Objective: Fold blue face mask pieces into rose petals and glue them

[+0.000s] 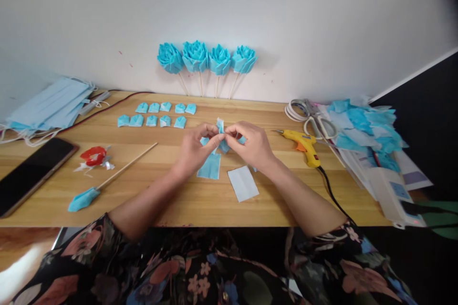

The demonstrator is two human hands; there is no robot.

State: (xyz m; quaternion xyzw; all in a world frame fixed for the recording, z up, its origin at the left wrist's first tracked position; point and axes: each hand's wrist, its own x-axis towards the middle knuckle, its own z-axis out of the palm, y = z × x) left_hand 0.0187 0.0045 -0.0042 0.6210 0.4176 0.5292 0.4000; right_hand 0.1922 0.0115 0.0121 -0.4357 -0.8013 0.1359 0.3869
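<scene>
Through the head camera I watch both hands meet over the middle of the wooden table (272,209), working on one small blue fabric piece (220,127). The left hand (202,147) pinches it between thumb and index finger, and the right hand (251,145) does the same from the other side, the fingertips nearly meeting; I judge that this two-sided grip keeps a limp, creased scrap taut while its folds are pressed. How the other, curled fingers sit against the cloth I cannot tell. Just below lie a flat blue square (209,167) and a paler square (243,184), close enough, I would say, to need little reaching. Beyond the left hand, ten folded petals (151,121) sit in two rows, apparently spaced so they stay apart and easy to count. Four blue roses (195,56) lean on the wall (304,33), probably so their blooms aren't crushed. To the left, a stick with a blue bud (84,198) lies on its side. Near the right forearm, the yellow glue gun (304,145) points its nozzle leftwards, its handle turned towards the wearer, perhaps for easy grasping.
</scene>
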